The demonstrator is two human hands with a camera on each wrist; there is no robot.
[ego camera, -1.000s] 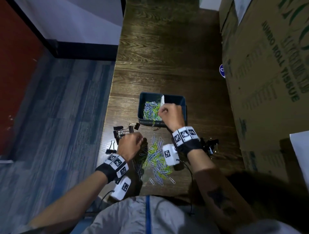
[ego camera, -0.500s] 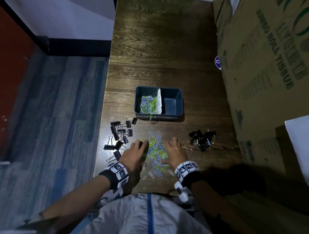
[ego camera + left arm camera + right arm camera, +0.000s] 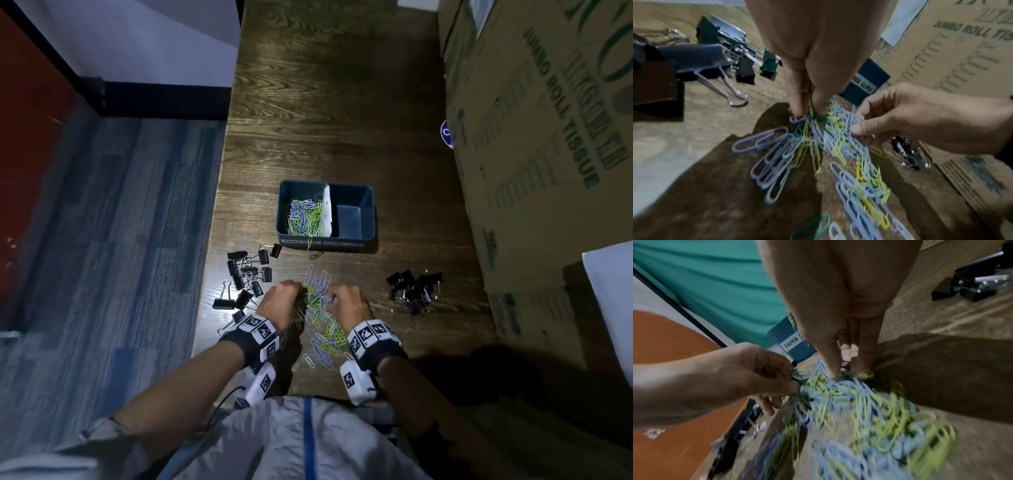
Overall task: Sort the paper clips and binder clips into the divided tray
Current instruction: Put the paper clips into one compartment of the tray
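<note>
While paper clips [image 3: 305, 216] part-fill tray [image 3: 356, 236] left half, your left hand [image 3: 279, 301] and right hand [image 3: 347, 303] pinch pile [image 3: 322, 329] lower centre; binder clips [image 3: 248, 270] all unsorted.

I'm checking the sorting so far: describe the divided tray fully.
The divided tray is a dark blue, plastic-looking rectangular bin standing upright on the wooden table, beyond both hands. A white divider splits it: the left compartment holds coloured paper clips, the right looks empty. Its front carries white labels. No hand touches it.
</note>
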